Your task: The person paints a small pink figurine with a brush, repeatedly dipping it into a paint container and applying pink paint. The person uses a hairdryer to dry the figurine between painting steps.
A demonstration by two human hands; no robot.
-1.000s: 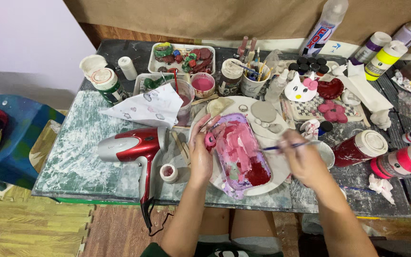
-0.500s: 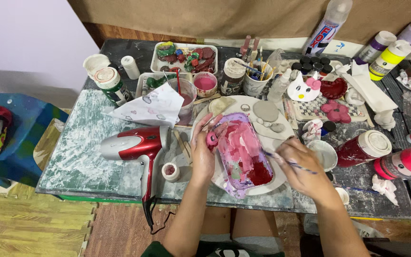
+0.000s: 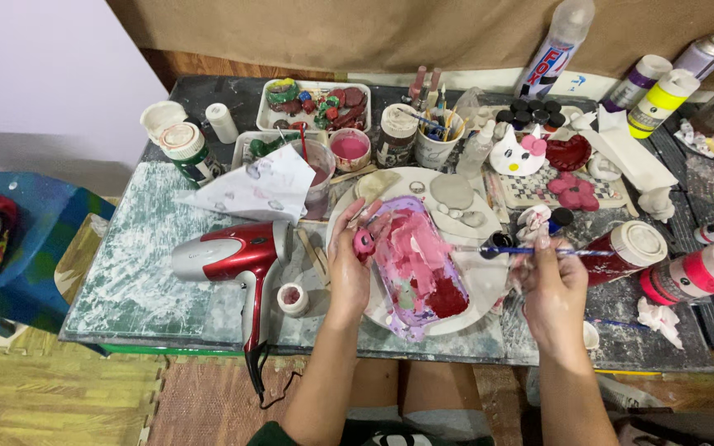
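Cluttered table (image 3: 142, 281), left hand (image 3: 349, 268) pinching pink piece (image 3: 364, 242), right hand (image 3: 551, 285) gripping brush (image 3: 530, 250)

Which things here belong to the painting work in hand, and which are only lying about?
In use:
- left hand holding small pink round piece
- right hand holding thin blue-handled paintbrush
- purple palette smeared with pink and red paint

Lying about:
- red and silver hair dryer
- yellow-capped paint bottle
- white cat-shaped figure
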